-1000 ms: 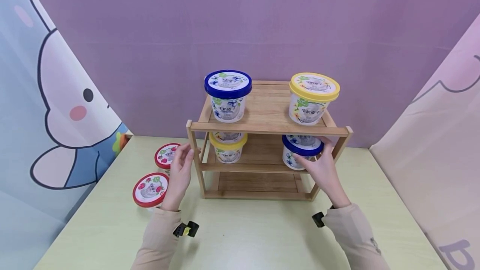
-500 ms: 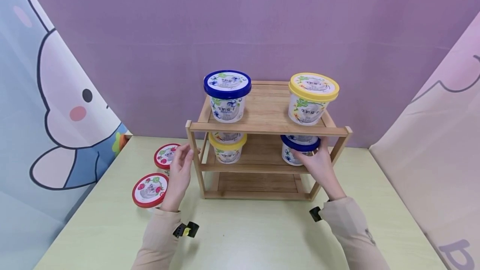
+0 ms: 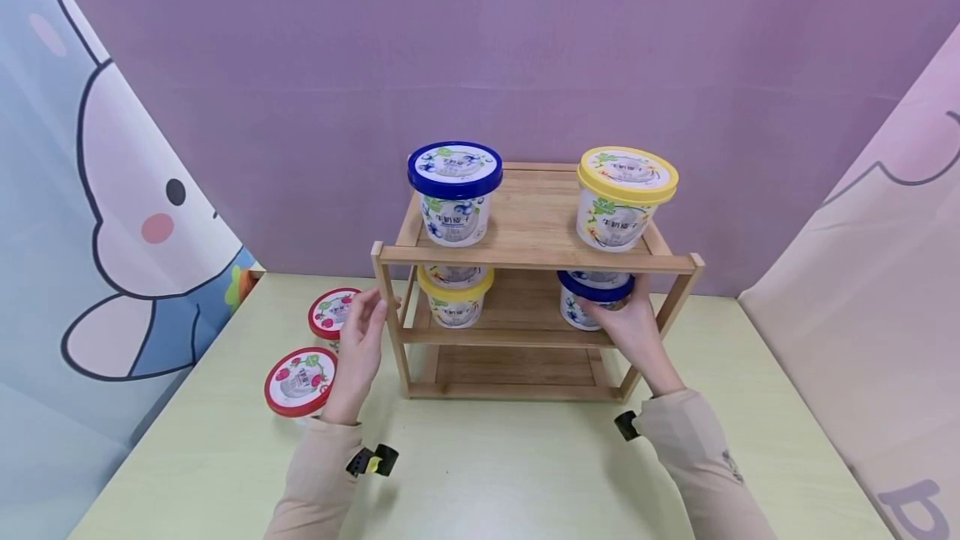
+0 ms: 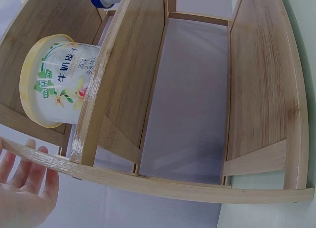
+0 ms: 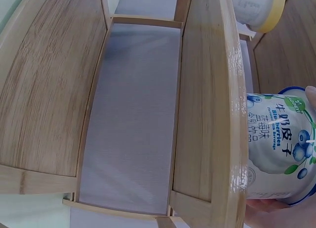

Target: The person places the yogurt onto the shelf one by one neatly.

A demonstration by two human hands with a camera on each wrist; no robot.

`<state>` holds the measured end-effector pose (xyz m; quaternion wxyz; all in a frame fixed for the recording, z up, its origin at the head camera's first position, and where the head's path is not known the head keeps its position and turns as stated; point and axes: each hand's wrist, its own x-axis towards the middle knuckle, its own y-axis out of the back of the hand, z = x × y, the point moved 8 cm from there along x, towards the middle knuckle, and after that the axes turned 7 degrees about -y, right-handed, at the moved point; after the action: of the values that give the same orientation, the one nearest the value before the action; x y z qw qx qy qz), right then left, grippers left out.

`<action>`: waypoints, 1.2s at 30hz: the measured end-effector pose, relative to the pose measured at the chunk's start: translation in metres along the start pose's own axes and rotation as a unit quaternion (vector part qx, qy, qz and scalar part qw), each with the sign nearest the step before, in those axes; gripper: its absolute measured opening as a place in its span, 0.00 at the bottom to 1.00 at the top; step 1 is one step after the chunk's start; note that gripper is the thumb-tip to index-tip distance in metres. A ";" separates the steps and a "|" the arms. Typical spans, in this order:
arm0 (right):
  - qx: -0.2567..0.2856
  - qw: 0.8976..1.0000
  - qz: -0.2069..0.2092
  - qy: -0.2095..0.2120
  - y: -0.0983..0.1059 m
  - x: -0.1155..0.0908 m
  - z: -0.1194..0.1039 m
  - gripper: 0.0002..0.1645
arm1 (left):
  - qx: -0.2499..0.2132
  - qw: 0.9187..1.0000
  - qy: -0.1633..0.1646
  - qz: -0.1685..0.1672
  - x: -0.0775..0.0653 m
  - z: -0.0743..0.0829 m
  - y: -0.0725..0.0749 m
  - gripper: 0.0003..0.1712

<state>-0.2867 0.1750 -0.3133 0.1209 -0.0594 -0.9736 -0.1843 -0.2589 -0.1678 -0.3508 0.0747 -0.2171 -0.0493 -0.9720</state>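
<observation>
Thumb and fingers of the right hand [image 3: 637, 333] grip the lower blue-lidded cup [image 3: 574, 308], as we see in the head view; that cup is upright towards the right end of the wooden rack [image 3: 532, 257], at its middle shelf. Opposite, we find the left hand [image 3: 358, 352] at the rack's left front post, thumb against the near side and fingertips showing past it — a loose hold on the wood. Towards the left end of that same shelf sits the lower yellow-lidded cup [image 3: 456, 308]. Above, we have the upper blue-lidded cup [image 3: 455, 190] on the left and the upper yellow-lidded cup [image 3: 625, 205] on the right, well apart. On the desk [image 3: 510, 473], left of the rack, stand the front red-lidded cup [image 3: 300, 382] and the rear red-lidded cup [image 3: 328, 312], each partly covered by the left hand or wrist. Purple cloth [image 3: 480, 48] hangs behind.

From the left wrist we see the fingers bent round behind the post, with the lower yellow-lidded cup near them.

From the right wrist we read "Blueberries" on the gripped cup. Its base is hidden by the shelf's front rail — we cannot tell whether it touches the board.
</observation>
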 end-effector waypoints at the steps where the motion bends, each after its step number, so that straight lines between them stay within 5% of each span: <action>1: 0.000 1.000 0.001 0.001 0.000 0.002 0.005 0.57 | 0.000 1.000 0.000 0.000 0.000 0.000 0.000 0.21; 10: 0.001 1.000 0.000 -0.004 -0.001 0.007 0.022 0.57 | 0.001 1.000 0.001 0.002 0.000 0.000 0.001 0.20; 20: 0.037 0.999 -0.017 -0.001 -0.002 -0.003 -0.001 0.53 | 0.002 1.000 0.002 0.002 0.000 0.000 0.000 0.21; 25: 0.046 0.999 -0.027 0.000 -0.003 -0.003 0.007 0.51 | -0.001 1.000 0.000 0.004 0.000 0.000 0.001 0.20; 36: -0.010 1.000 -0.009 -0.005 0.004 -0.014 0.017 0.48 | 0.004 1.000 0.000 0.003 0.001 -0.001 0.001 0.20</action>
<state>-0.2761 0.1845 -0.3311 0.1137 -0.0527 -0.9728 -0.1947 -0.2599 -0.1687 -0.3513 0.0784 -0.2165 -0.0522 -0.9717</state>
